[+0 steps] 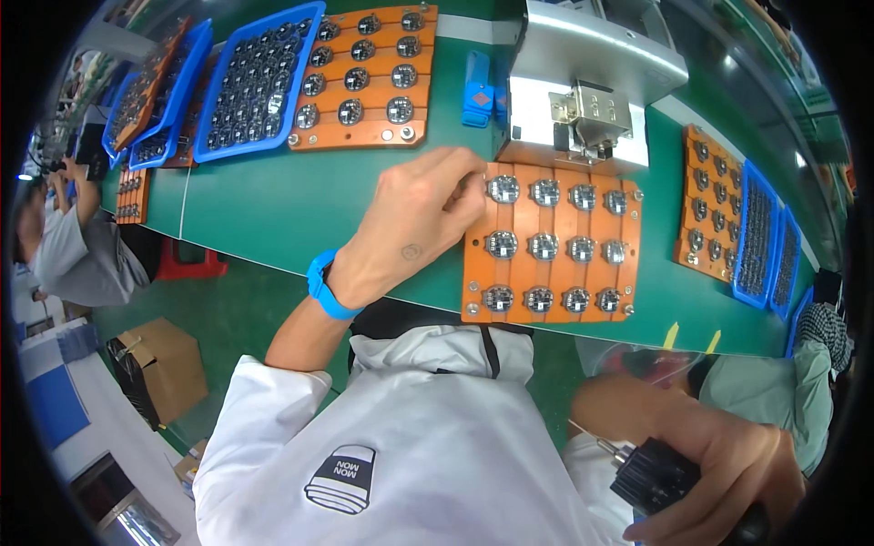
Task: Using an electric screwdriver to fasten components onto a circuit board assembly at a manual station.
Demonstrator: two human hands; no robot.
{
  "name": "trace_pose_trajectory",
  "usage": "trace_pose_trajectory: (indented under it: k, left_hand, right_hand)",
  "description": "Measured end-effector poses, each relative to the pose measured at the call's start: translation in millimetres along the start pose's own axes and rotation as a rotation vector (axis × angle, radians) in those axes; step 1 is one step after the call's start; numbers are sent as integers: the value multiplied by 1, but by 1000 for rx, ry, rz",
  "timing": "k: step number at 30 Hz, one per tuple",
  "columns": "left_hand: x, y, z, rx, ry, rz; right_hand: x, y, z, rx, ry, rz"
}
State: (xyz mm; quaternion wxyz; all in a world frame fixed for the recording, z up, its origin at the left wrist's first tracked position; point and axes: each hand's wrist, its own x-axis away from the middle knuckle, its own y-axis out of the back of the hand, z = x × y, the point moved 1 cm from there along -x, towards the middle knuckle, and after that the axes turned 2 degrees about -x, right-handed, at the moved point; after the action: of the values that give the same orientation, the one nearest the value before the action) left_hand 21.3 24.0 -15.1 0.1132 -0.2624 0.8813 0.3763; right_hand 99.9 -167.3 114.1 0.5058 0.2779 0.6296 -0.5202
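My left hand (419,214), with a blue band on its wrist, is closed, its fingers curled together at the upper left corner of an orange fixture plate (562,276). Whatever the fingertips may pinch is hidden. On the plate sit rows of small round circuit boards (543,247), the top left one right beside my fingers. Low on the right, my right hand (728,455) is wrapped round a black electric screwdriver (654,475), held away from the plate over my lap. Its thin bit points up and to the left.
Behind the plate stands a metal machine (583,118), with a blue tool (477,89) to its left. Another loaded orange plate (369,77) and a blue tray of round parts (259,82) lie far left. More plates (710,205) and trays (757,237) lie right. People sit at both sides.
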Motion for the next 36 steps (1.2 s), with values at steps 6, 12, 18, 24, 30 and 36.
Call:
trace_pose_trajectory:
  k: [6,12,18,24,30,36]
  left_hand:
    - [7,10,7,-40,-3,-7]
    - [10,20,11,-26,-5,-40]
    - [25,35,-13,101,391,76]
    - [70,50,-25,-269,-18,318]
    - [96,28,-19,-240,-33,296]
    - [93,13,-26,-205,-72,222]
  right_hand:
    - [2,-9,1,-5,28,-22]
    - [0,-8,-5,-39,41,-4]
    - [0,-2,-9,30,147,10]
    - [2,2,-7,17,140,-8]
    - [2,3,-1,12,100,-9]
    - [3,9,19,119,34,-62]
